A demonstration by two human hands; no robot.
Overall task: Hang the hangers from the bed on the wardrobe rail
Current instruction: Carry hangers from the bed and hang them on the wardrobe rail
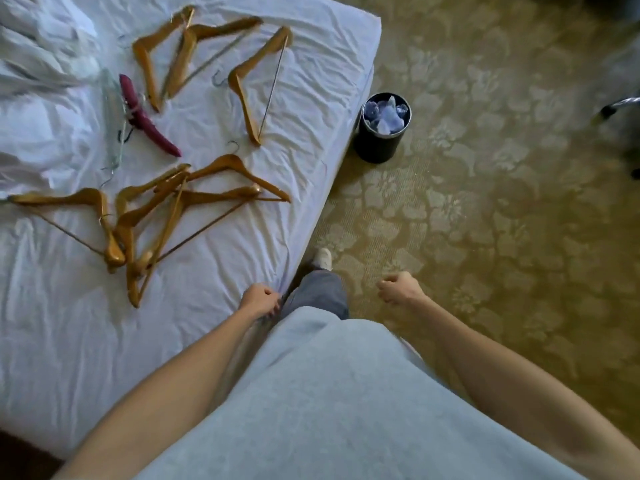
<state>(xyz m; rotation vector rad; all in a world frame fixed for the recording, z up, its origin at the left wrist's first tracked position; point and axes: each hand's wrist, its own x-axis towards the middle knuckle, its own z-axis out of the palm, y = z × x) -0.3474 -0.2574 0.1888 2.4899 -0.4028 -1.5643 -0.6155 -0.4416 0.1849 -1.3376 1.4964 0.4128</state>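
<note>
Lying loose on white-sheeted bed [214, 140]: orange-brown wooden coat hangers [162, 216], heaped near edge, presumably for easy pickup; one padded maroon hanger [145, 116] apart. Left hand [260, 299], right hand [398, 289] loosely curled, empty. Wardrobe rail unseen. Black cylindrical bin [379, 140] alongside on floor.

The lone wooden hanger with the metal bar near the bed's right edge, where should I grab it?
Grip the lone wooden hanger at the bend under its hook, which points left, coming from above. It lies flat, apart from the other hangers. Both the left hand and right hand hold nothing.
</note>
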